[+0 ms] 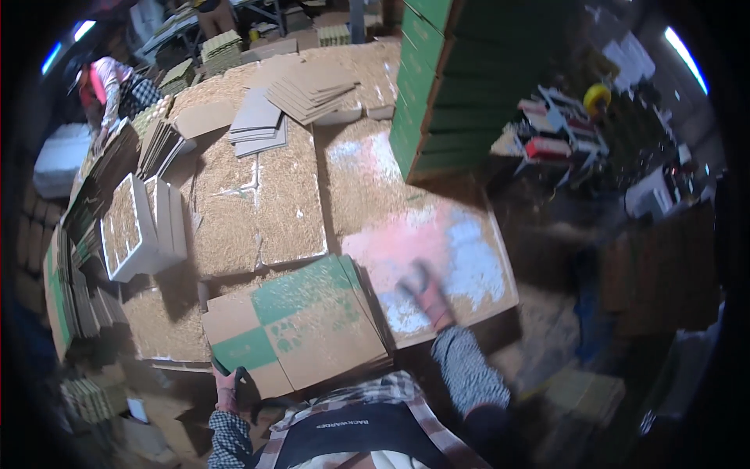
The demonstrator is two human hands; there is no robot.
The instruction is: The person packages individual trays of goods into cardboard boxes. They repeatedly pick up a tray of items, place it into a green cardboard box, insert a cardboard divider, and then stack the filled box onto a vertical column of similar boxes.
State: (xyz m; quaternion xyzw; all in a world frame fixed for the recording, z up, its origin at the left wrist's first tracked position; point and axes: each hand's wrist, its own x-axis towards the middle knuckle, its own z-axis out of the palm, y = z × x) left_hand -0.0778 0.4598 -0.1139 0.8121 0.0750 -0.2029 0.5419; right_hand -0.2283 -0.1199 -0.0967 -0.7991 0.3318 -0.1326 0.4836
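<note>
A stack of flattened brown-and-green cardboard boxes (320, 336) lies in front of me, with straw-coloured bits scattered on top. At its near left corner is my left hand (226, 388), in a pink glove with dark fingertips, closed on the edge of a flattened cardboard box. To the right of the stack, my right hand (427, 297), gloved the same way, is over a pink, white and blue surface (476, 254). Motion blurs it, but the thumb looks apart from the outstretched fingers, and I see nothing held. Whether it touches the surface I cannot tell.
Beyond the boxes stand straw-coloured filled blocks (289, 211), with white foam boxes (129, 227) at left. Grey-brown cardboard sheets (312, 90) lie farther back. A tall stack of green boxes (418, 86) rises at the back right. Another person (109, 94) bends at the far left.
</note>
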